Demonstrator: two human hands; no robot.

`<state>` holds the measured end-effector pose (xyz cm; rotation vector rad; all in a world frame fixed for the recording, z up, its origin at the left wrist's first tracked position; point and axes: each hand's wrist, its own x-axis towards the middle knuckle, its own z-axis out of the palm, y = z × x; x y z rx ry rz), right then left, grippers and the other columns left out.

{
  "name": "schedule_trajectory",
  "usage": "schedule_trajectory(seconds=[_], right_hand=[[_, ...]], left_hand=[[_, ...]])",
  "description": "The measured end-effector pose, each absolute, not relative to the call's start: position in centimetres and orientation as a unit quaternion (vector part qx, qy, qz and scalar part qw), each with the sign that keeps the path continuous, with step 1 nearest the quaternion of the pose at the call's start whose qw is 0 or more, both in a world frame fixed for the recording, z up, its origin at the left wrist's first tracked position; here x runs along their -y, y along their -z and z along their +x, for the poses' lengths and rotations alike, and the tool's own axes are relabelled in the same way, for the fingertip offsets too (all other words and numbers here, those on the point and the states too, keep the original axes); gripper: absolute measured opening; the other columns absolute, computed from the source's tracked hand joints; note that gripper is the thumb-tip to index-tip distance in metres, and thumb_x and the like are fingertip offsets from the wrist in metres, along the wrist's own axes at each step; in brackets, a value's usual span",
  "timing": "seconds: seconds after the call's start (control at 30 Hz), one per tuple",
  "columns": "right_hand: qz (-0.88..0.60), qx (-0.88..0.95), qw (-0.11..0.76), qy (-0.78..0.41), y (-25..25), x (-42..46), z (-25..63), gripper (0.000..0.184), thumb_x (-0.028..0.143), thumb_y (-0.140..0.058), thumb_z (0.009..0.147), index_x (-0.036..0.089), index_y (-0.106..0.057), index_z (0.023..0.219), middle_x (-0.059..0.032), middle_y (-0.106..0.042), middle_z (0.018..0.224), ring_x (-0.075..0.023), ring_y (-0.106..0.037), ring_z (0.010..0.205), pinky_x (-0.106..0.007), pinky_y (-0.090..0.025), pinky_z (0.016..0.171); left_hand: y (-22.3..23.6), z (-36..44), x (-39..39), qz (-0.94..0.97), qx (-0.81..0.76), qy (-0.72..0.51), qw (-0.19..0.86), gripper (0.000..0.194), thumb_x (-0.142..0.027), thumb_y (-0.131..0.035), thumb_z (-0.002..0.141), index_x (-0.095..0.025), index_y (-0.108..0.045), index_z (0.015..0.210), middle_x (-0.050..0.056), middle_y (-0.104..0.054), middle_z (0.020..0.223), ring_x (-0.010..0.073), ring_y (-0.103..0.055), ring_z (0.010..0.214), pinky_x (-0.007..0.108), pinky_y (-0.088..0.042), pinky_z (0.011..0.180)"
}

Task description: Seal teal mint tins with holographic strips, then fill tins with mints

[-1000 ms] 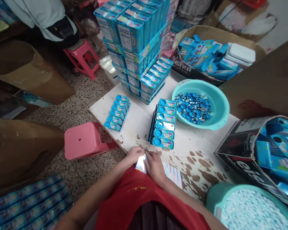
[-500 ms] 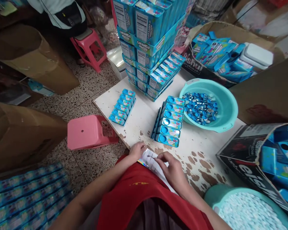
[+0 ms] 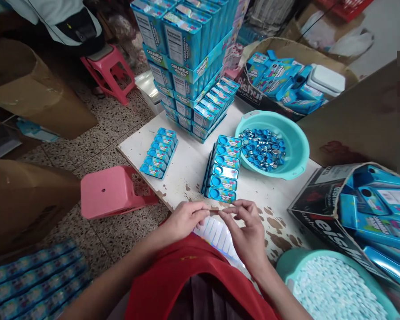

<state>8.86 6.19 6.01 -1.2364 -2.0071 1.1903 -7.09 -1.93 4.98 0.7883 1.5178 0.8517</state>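
Fingertip work over label sheet, near edge of surface

Noted first: sheet lying partly against red apron, below the fingers and partly masked by them. Left hand and right hand raised just above, well clear of the tins. Grip on each side: drawn to a narrow pinch of thumb and fingers, apparently on opposite ends of a thin strip. Cannot confirm material; visible only as a fine line.

Advised, by judgement: keep both pinches light and level, pull evenly to avoid creasing, handle by the ends only, steady the loose sheet against slipping.

Appearance of sheet: pale and silvery, divided into parallel bands, with an iridescent sheen along the edge. Print not legible.

Beyond the fingers: row of blue tins with round recesses, marked "CARAMELO MACIZO". Next, aqua basin holding blue and silver caps. Farther back: tall stack of packed tins.
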Motion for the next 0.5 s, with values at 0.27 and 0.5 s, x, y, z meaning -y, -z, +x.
schedule_trajectory(seconds=[0.27, 0.5], right_hand=[[-0.511, 0.73, 0.276, -0.361, -4.0, -8.1, 6.5, 0.025, 0.043, -0.061, 0.079, 0.02, -0.07, 0.074, -0.0049, -0.05, 0.086, -0.0218, -0.049, 0.088, -0.039, -0.042, 0.079], [-0.59, 0.575, 0.306, -0.477, -2.3, -8.5, 6.6, 0.041, 0.042, -0.074, 0.062, 0.02, -0.052, 0.089, -0.0004, -0.048, 0.086, -0.0153, -0.05, 0.072, -0.029, -0.045, 0.061]], left_hand=[[-4.8, -10.0, -2.5, 0.415, -0.64, -0.369, 0.531, 0.012, -0.027, -0.043, 0.082, -0.021, -0.045, 0.091, -0.008, -0.048, 0.055, 0.0096, -0.045, 0.055, 0.022, -0.035, 0.057], [-1.5, -10.1, -2.2, 0.299, -0.617, -0.419, 0.595, 0.025, -0.042, -0.05, 0.079, -0.022, -0.042, 0.091, -0.009, -0.045, 0.056, 0.0079, -0.041, 0.049, 0.02, -0.031, 0.05]])
